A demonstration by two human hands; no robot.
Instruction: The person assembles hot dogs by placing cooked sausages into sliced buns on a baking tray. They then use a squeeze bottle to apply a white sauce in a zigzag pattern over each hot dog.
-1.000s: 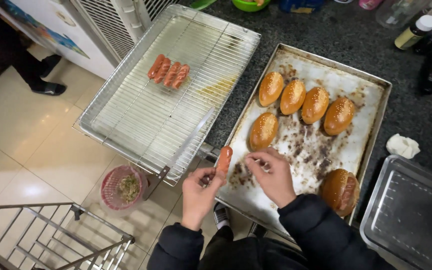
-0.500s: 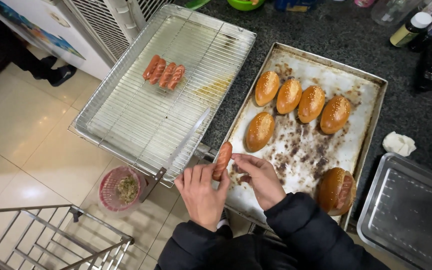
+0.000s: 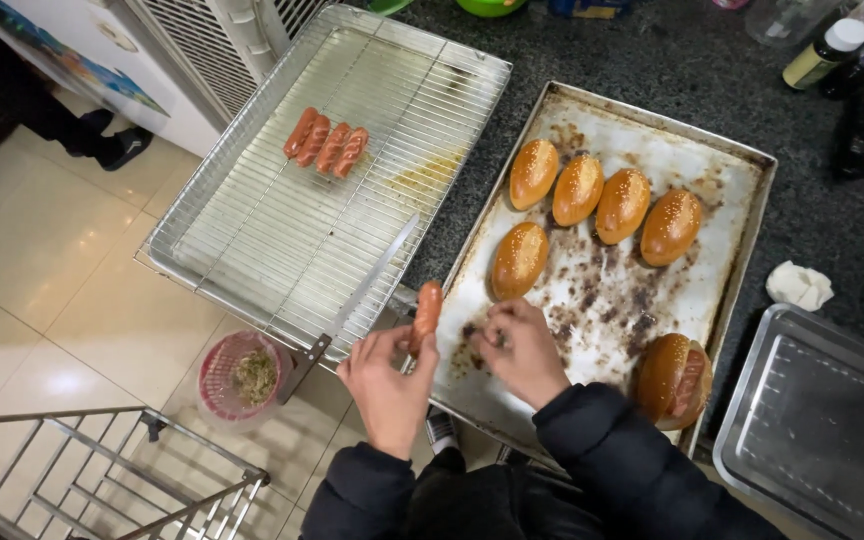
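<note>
1. Since half a second ago the left hand (image 3: pixel 389 385) has kept its hold on the sausage (image 3: pixel 426 313) at the tray's near-left edge, shifting only slightly, and the right hand (image 3: pixel 522 350) has stayed low on the baking tray (image 3: pixel 752 210).
2. Counted: one sausage in hand, four more sausages (image 3: pixel 326 141) lying side by side on the wire cooling rack (image 3: pixel 252 250), five sesame buns (image 3: pixel 592 195) loose on the tray (four in a row, one in front of them), and one filled bun (image 3: pixel 674 375) at the tray's near-right corner.
3. A long knife (image 3: pixel 357 300) lies on the rack, handle hanging over its near edge, just beside the left hand.
4. Left hand: palm down, thumb and fingertips pinching the sausage's lower end, the other fingers curled loosely.
5. Right hand: knuckles up, fingers bunched together over dark crumbs on the tray; it seems to pinch something small, but I cannot tell what.
6. The held sausage stands nearly upright above the gap between rack and tray, its long axis running away from the person, free end pointing toward the buns and tilted slightly right.
7. Four rack sausages lie parallel, slanted toward the far right.
8. A red basket (image 3: pixel 242 375) sits on the floor below; a metal tub (image 3: pixel 822 430) stands right of the tray.
</note>
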